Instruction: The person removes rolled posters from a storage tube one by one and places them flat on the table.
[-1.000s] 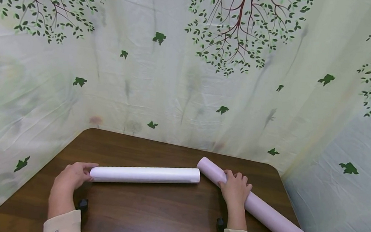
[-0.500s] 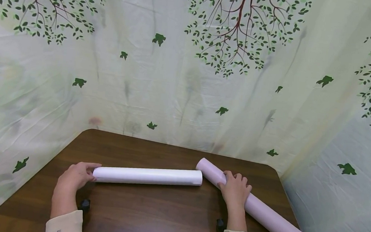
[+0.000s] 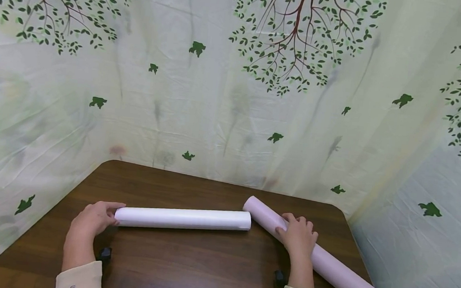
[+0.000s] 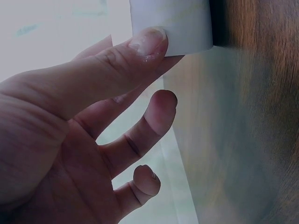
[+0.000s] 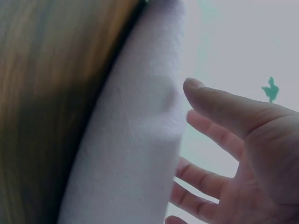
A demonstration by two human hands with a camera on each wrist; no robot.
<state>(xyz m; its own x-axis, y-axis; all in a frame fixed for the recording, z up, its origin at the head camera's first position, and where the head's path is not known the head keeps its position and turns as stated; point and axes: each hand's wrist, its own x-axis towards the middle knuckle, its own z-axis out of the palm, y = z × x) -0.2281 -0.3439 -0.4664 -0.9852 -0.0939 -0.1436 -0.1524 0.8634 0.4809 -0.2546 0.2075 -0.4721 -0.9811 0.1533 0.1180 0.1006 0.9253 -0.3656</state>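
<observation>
One pink roll [image 3: 344, 277], nearest on the wood-grain surface [image 3: 186, 268], has its long axis slanting from near right to far left. The right hand [image 3: 299, 237] is over its middle, fingers spread; whether they touch cannot be told. Farther off, the white roll [image 3: 187, 219] lies crosswise, left end pinched in the left hand [image 3: 91, 218], right end just beside the pink roll's far end.
</observation>
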